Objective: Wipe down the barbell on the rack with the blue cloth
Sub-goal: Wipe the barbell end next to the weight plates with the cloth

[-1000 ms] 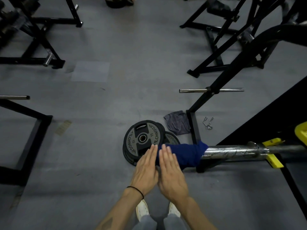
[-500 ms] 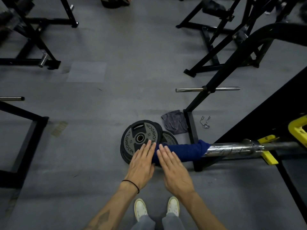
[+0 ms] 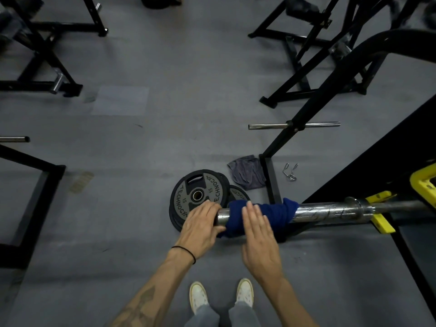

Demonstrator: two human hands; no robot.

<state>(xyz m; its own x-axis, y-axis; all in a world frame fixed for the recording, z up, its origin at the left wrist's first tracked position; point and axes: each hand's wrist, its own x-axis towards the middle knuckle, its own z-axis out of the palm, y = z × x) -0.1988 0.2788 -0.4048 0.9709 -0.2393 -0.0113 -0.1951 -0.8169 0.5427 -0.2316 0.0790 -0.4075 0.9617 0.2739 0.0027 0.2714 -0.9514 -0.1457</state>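
The chrome barbell [image 3: 330,212] lies level on the rack's yellow hooks [image 3: 381,220], its sleeve end pointing left. A blue cloth [image 3: 276,214] is wrapped over the sleeve near that end. My left hand [image 3: 200,226] grips the bare tip of the sleeve, fingers over the top and thumb underneath. My right hand [image 3: 258,237] lies flat on the blue cloth with its fingers straight. The part of the sleeve under the cloth is hidden.
Two black weight plates [image 3: 198,197] lie on the grey floor under the bar end, with a grey rag [image 3: 247,172] and a spring collar [image 3: 290,172] beyond. The rack's black foot [image 3: 271,182] stands right behind the cloth. Other black frames [image 3: 295,74] ring the floor.
Both hands lay flat side by side over the cloth at the bar end. Now the left hand holds the bared tip, and the right hand and cloth sit further right along the sleeve.
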